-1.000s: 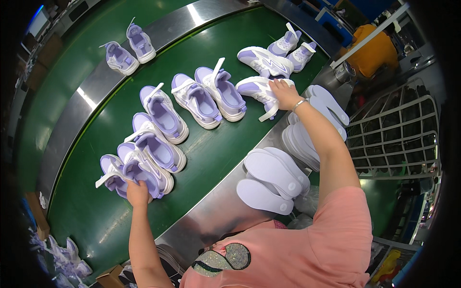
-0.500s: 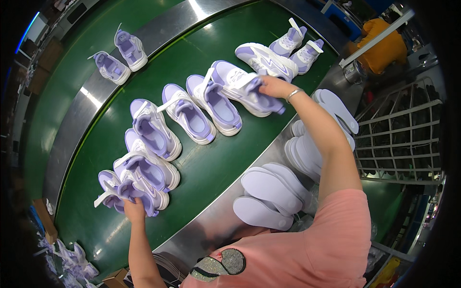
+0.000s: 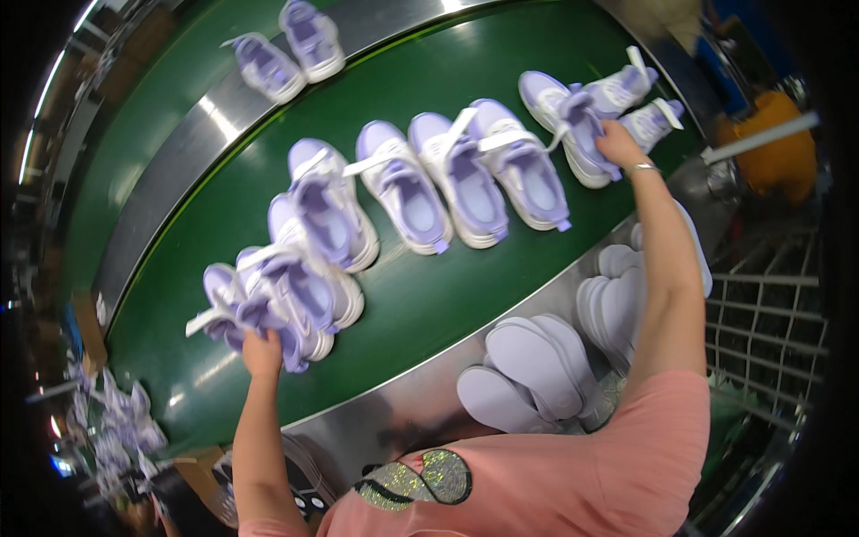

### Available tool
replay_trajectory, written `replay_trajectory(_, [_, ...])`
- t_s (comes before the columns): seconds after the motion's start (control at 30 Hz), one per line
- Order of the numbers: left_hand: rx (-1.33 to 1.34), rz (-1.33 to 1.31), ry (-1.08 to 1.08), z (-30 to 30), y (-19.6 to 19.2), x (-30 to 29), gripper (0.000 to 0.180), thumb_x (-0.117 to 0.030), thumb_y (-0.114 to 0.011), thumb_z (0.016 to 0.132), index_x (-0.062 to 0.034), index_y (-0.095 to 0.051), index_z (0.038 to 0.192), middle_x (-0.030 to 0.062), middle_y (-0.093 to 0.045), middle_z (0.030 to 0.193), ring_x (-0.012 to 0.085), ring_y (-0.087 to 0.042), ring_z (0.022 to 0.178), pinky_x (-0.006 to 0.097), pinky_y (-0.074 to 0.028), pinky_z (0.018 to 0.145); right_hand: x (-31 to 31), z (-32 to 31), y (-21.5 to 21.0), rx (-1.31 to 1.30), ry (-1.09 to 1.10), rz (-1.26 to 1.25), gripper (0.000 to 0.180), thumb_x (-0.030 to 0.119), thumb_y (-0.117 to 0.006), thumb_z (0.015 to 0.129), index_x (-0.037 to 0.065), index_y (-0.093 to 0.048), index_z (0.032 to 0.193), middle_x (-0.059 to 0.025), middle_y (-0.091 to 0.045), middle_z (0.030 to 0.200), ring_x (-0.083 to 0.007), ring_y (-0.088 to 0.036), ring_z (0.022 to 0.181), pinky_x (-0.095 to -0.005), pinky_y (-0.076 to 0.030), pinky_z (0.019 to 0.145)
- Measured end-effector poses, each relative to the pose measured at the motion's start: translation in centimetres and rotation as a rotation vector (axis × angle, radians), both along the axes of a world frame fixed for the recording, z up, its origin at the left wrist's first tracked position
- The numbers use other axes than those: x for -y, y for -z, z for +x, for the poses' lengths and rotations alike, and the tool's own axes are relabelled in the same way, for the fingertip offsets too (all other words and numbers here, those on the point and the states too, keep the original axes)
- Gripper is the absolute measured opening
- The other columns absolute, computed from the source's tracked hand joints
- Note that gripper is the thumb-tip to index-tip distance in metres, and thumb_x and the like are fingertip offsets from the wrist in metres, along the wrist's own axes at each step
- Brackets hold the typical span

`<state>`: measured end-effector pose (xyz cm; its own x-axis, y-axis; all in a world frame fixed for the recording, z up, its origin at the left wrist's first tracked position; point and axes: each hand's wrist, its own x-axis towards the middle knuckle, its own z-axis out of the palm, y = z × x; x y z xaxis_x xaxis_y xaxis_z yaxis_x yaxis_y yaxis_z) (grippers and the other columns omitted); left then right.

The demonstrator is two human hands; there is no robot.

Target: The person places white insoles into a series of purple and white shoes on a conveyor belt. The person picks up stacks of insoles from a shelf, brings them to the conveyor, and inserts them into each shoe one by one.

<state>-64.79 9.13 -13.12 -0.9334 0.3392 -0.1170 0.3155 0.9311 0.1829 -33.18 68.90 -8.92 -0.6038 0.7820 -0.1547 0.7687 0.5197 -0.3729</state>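
White and lilac sneakers stand in a curved row on a green conveyor belt (image 3: 429, 313). At the right end of the row, my right hand (image 3: 619, 146) grips the collar of a sneaker (image 3: 586, 170), toe pointing away from me. My left hand (image 3: 262, 351) is closed on the heel of a lilac sneaker (image 3: 228, 319) at the lower left, which overlaps its neighbours. Between my hands are several sneakers, among them a middle sneaker (image 3: 465, 183) and a sneaker with its strap folded across (image 3: 523, 174). My left fingertips are partly hidden inside the shoe.
Stacks of pale insoles (image 3: 537, 367) lie on the metal ledge (image 3: 394, 407) nearest me. Two sneakers (image 3: 313, 40) rest on the far metal rim; two small sneakers (image 3: 649, 125) sit beyond my right hand. A wire rack (image 3: 765, 313) stands at right, more shoes (image 3: 125, 416) at lower left.
My right hand has let go of one sneaker and moved right to another, which lay on its side and is now turned upright. My left hand stays at its sneaker; the view has shifted.
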Motion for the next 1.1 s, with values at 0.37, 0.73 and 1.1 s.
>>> replay_trajectory(0.37, [0.118,0.123,0.12,3.0,-2.5,-3.7,0.038,-0.022,-0.052,0.072,0.0004,-0.045,0.101,0.0239,-0.057,0.07,0.0407,-0.055,0.067,0.048,-0.043,0.064,17.9,-3.0,-3.4,0.048,-0.416,0.408,0.042,0.027,-0.066,0.066,0.007,-0.054,0.1,-0.0152,-0.045,0.116,-0.0301,-0.043,0.106,-0.0481,-0.033,0.087])
replay_trajectory(0.73, [0.425,0.336,0.087,6.8,-5.1,-5.5,0.064,-0.034,-0.054,0.074,0.0042,-0.031,0.12,0.0245,-0.058,0.084,0.0369,-0.057,0.077,0.043,-0.044,0.069,20.1,-3.5,-5.0,0.173,-0.351,0.604,0.043,0.03,-0.065,0.068,0.005,-0.054,0.101,-0.0162,-0.043,0.121,-0.0297,-0.042,0.109,-0.0482,-0.032,0.089])
replay_trajectory(1.1, [-0.249,0.766,0.065,3.1,-1.7,2.9,0.04,-0.022,-0.058,0.077,0.0009,-0.046,0.107,0.0201,-0.053,0.103,0.0314,-0.05,0.096,0.035,-0.04,0.078,47.0,7.5,-6.8,0.295,-0.494,-0.009,0.045,0.031,-0.067,0.065,0.002,-0.05,0.096,-0.0131,-0.052,0.099,-0.0314,-0.051,0.089,-0.0386,-0.043,0.07])
